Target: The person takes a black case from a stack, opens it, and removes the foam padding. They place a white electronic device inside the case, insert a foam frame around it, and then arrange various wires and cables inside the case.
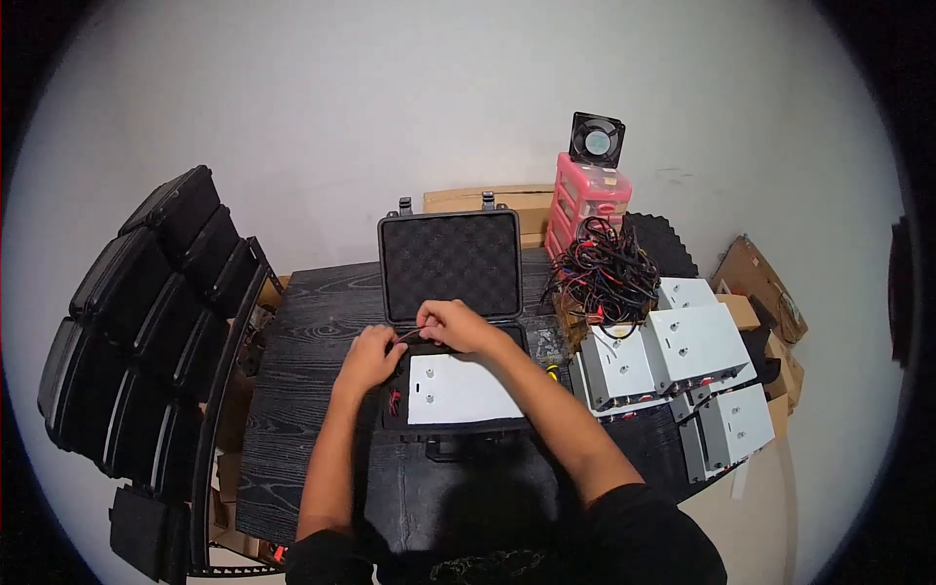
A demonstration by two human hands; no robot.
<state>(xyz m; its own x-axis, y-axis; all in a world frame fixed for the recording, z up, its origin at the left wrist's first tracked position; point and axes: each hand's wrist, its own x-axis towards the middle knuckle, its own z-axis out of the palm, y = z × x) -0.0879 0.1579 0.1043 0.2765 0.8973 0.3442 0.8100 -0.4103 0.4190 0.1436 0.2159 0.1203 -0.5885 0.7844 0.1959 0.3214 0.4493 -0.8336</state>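
Observation:
A hard black case (pixel 384 292) lies open on the table, its raised lid lined with dark foam (pixel 451 263). A white metal box (pixel 466 390) with small round fittings rests in the case's lower half. Above the box's far left corner, a thin dark reddish cable (pixel 410 333) runs between my hands. My left hand (pixel 371 357) is closed on it at the case's left edge. My right hand (pixel 454 327) pinches the cable near the lid hinge. Small red and black leads (pixel 394 402) sit in the case left of the box.
Several white boxes (pixel 694 346) are stacked at the right, below a tangled pile of black and red cables (pixel 606 273). Behind stands a pink drawer unit (pixel 585 200) with a fan (pixel 597 139) on top. Closed black cases (pixel 122 278) fill a rack at the left of the dark table (pixel 307 390).

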